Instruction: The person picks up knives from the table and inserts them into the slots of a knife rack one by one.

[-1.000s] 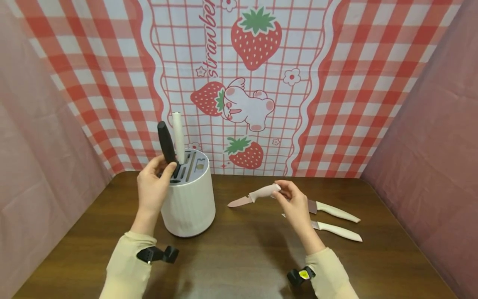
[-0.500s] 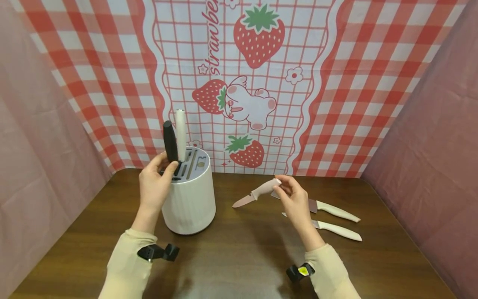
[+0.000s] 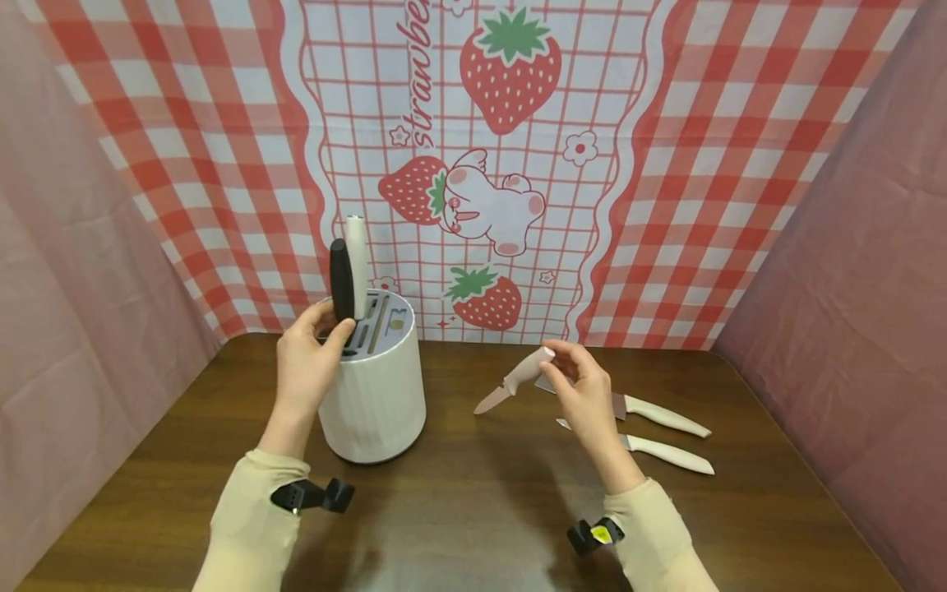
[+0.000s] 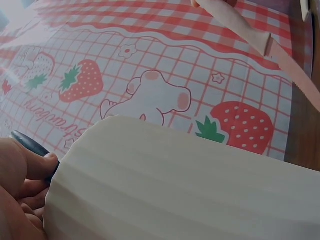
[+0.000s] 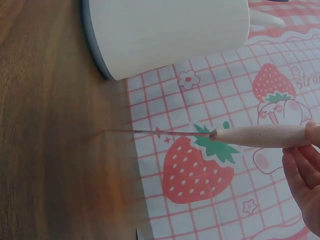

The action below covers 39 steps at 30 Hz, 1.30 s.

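OK, right side: near knife [image 3: 669, 455] flat on table [image 3: 444, 526], far knife [image 3: 666, 416] just beyond. Right hand [image 3: 588, 390] pinches pink knife [image 3: 524, 372] by the handle end, blade tilted down-left, block [image 3: 373, 411] farther left. Left hand [image 3: 305, 366] pinches black handle [image 3: 341, 279] standing in block; white handle [image 3: 359, 263] just behind. Risks: end grip could let pink knife twist or slip; lowering that hand could catch loose blades.

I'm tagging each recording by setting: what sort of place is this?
Probably a staged tabletop booth rather than a working kitchen: a strawberry-print cloth hangs behind the wooden table, and plain pink drapes close in both sides.
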### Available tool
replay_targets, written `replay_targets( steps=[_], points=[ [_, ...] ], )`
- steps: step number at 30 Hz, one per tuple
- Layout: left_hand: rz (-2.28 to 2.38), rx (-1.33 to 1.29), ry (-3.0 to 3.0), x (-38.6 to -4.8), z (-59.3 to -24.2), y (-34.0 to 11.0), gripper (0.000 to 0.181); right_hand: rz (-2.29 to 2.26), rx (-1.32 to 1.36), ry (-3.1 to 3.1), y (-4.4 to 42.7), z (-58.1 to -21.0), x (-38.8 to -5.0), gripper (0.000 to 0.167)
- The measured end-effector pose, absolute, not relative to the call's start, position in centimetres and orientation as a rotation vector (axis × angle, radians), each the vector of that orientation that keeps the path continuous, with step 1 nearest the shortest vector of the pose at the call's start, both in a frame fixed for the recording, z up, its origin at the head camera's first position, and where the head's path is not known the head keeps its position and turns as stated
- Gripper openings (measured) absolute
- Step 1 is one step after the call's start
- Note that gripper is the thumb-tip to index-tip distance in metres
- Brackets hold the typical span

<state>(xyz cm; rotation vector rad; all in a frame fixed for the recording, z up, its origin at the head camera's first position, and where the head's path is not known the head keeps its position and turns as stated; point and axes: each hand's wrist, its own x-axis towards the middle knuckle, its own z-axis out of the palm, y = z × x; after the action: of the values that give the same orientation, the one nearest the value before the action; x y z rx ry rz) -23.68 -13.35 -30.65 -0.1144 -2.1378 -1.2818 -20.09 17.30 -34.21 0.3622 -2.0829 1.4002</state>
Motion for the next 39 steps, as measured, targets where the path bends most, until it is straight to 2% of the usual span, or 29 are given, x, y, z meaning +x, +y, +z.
replay_targets(
  steps=[22,29,39],
  points=[
    [-1.345,-0.081,-2.195,-23.4,-30.3,-13.2,0.038,1.246,0.46,-2.033,17.0,-32.7,-19.7,0.026],
    [-1.398,-0.077,-2.129,-23.4,-30.5,-13.1,0.037,1.183,0.544,-2.03,18.3,-34.3,-21.9,0.027],
    [-1.414,-0.112,-2.018,-23.1,-30.6,-12.9,0.036,1.153,0.569,-2.016,18.0,-33.8,-21.9,0.031]
  ],
)
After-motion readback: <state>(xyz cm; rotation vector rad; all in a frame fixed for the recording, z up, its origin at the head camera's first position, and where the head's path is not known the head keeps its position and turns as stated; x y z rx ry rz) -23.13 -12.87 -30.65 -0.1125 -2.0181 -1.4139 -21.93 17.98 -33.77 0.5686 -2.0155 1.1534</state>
